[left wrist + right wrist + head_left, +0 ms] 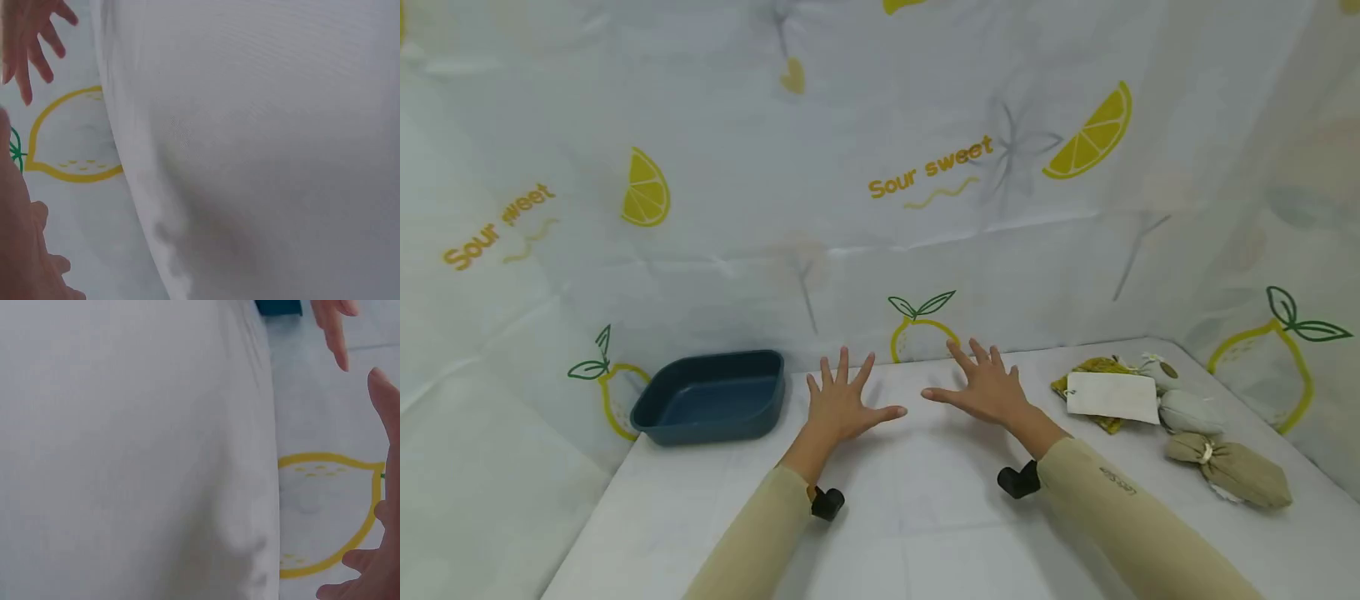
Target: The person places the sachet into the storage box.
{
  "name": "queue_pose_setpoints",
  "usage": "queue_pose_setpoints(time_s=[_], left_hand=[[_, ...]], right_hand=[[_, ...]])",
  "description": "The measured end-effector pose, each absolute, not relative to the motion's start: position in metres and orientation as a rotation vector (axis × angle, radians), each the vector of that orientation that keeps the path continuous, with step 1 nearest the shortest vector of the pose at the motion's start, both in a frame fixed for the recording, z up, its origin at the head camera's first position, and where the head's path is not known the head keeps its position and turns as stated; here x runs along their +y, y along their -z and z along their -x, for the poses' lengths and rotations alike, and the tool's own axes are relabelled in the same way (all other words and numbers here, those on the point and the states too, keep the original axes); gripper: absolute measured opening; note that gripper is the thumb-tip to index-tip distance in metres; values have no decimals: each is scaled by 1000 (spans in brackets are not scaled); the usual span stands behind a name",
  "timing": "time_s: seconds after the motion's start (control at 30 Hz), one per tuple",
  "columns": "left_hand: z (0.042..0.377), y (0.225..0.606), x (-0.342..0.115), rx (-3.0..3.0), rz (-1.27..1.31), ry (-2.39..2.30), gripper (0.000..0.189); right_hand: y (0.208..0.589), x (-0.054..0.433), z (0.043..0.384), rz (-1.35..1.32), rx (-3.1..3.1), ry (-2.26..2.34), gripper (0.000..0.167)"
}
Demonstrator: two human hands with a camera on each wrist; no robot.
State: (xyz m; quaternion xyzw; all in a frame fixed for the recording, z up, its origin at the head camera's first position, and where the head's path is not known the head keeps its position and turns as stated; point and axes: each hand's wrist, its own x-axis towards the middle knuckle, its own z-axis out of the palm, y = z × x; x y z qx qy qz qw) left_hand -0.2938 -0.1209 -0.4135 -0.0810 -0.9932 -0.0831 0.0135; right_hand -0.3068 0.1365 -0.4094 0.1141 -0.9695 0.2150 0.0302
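Both hands hover over the white table with fingers spread and nothing in them. In the head view my left hand (838, 407) is left of the middle, just right of a dark blue basin (711, 433). My right hand (992, 393) faces it from the right, thumb pointing inward. To its right lies a group of small pouches: a yellow patterned one (1105, 365) partly hidden under a white card (1112, 397), a pale grey one (1190, 412), and a tan tied one (1243, 472). Each wrist view shows part of both hands beside the table edge.
A white cloth backdrop (737, 250) with lemon prints rises behind the table (910, 508) and along its sides. A small white pouch with a dark spot (1161, 372) lies at the back right. Black wrist cameras sit below both wrists.
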Motion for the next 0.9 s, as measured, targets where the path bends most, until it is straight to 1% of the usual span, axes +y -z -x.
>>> queue_pose_setpoints(time_s=[0.17,0.33,0.47,0.6,0.77,0.9], left_hand=[[267,411,-156,-2935,317,449,81],[242,408,-214,-2778,256,459,85],[226,411,-262,-2677,84,490,86],[219,410,-296,-2550,-201,616,89],[225,407,-327,-2410,-488,852,91],[235,407,-345,-2356,-568,1048,93]], right_hand=[[404,109,302,-427,-2900,-1231,103],[404,74,298,-409,-2790,-1589,99],[409,45,296,-371,-2703,-1758,98],[416,18,298,-353,-2612,-1903,93],[424,-21,306,-340,-2448,-2268,82],[434,-55,311,-318,-2258,-2616,82]])
